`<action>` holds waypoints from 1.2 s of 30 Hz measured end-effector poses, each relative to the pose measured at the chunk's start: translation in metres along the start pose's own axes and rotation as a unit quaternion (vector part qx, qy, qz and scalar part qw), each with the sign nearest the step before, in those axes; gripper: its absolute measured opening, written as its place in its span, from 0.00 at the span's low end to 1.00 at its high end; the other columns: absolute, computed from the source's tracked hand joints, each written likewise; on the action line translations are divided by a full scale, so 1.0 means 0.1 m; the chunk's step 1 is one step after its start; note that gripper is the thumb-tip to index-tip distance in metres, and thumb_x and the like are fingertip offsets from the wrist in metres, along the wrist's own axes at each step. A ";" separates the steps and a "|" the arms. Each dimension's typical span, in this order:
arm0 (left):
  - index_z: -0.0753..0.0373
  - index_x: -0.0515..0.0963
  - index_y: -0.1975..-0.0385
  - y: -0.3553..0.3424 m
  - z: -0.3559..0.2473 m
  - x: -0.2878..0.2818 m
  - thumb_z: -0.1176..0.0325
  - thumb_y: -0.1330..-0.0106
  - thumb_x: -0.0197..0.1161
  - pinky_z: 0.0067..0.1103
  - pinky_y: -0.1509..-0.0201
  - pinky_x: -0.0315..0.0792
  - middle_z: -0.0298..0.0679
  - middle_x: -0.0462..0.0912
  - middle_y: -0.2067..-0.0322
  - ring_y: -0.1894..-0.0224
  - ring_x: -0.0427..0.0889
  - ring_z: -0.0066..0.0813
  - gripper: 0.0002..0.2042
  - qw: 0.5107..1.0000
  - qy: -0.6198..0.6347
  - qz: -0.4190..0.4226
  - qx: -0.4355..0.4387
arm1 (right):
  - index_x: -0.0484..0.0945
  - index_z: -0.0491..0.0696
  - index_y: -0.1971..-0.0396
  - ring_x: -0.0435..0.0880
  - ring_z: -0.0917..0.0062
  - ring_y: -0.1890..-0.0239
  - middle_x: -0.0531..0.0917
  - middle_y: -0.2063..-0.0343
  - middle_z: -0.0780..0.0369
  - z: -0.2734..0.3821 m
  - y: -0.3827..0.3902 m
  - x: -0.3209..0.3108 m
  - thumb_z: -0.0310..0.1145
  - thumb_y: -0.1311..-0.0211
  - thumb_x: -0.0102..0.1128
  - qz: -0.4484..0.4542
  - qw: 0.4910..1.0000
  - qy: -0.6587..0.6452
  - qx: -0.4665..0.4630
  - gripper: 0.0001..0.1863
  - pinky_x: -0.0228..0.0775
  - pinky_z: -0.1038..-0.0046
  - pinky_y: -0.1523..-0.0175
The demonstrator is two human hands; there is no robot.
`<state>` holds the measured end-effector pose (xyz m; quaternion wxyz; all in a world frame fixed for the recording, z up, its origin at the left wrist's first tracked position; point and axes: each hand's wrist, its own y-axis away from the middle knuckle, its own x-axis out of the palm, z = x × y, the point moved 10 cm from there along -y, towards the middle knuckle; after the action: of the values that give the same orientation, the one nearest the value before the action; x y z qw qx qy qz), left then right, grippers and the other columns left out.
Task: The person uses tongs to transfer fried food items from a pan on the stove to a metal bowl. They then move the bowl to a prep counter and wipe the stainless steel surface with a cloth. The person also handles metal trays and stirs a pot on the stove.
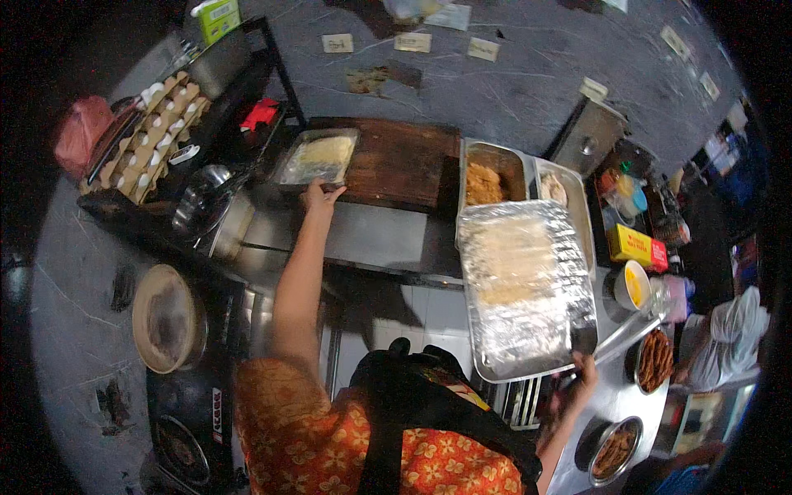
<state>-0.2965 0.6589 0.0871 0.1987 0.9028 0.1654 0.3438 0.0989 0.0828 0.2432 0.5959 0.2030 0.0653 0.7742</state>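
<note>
A: What is the left hand (322, 194) doing?
B: It is reaching forward and touching the near edge of a small rectangular metal tray (290, 170). The fingers are meeting the rim near its right corner, though I can't tell whether they are closing round it.

A: And the right hand (580, 376)?
B: That one is gripping a large rectangular metal tray (528, 370) by its near right corner. Most of the tray is extending forward and leftward from the grip.

A: What are the trays holding?
B: A pale flat slab (326, 153) is lying in the small one, ahead of the left fingers. In the large one, a pale sheet (516, 256) is showing among shiny, crinkled wrapping.

A: What is surrounding them?
B: The small tray is sitting at the left end of a dark wooden board (400, 161). The large tray's far edge is overlapping two steel pans, one holding an orange-brown filling (484, 183), the other some whitish food (553, 188).

A: Farther out?
B: On the right, a white bowl (633, 285) with something yellow inside is standing near a yellow-and-red box (637, 247). Two bowls of brown food are resting nearer the wearer. At far left, eggs are sitting in cardboard trays (157, 136).
</note>
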 end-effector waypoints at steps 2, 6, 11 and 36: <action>0.55 0.36 0.36 -0.16 -0.03 0.01 0.73 0.41 0.58 0.44 0.52 0.75 0.51 0.54 0.42 0.46 0.66 0.45 0.39 1.000 0.015 0.006 0.011 | 0.73 0.41 0.76 0.73 0.78 0.81 0.73 0.80 0.62 -0.13 -0.11 0.60 0.34 0.52 0.57 0.068 0.997 0.007 0.018 0.11 0.69 0.75 0.81; 0.60 0.40 0.36 0.24 0.02 0.08 0.69 0.39 0.58 0.39 0.48 0.71 0.42 0.61 0.45 0.63 0.68 0.26 0.37 0.986 -0.129 0.104 0.030 | 0.71 0.41 0.74 0.73 0.76 0.80 0.73 0.79 0.63 -0.35 -0.10 1.94 0.31 0.54 0.56 0.143 0.989 0.021 0.025 0.09 0.70 0.73 0.80; 0.63 0.65 0.48 1.01 0.45 -0.73 0.70 0.40 0.56 0.26 0.63 0.76 0.38 0.71 0.53 0.59 0.74 0.31 0.19 0.978 -0.155 0.130 0.043 | 0.72 0.40 0.74 0.73 0.76 0.78 0.73 0.79 0.62 -0.96 -0.37 3.30 0.28 0.51 0.55 0.325 0.944 0.048 0.029 0.07 0.73 0.73 0.76; 0.63 0.72 0.68 2.85 -0.80 -4.19 0.48 0.40 0.54 0.29 0.77 0.72 0.43 0.79 0.81 0.79 0.79 0.36 0.20 0.778 -0.252 -0.527 0.230 | 0.63 0.39 0.51 0.75 0.68 0.59 0.69 0.53 0.56 -2.02 0.34 3.63 0.30 0.48 0.62 0.585 0.808 0.067 0.016 0.26 0.78 0.66 0.62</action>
<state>-0.6023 0.2492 0.0436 0.1703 0.7475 0.6339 -0.1023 -0.0864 0.4461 0.1569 0.0215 0.1598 -0.0134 0.9868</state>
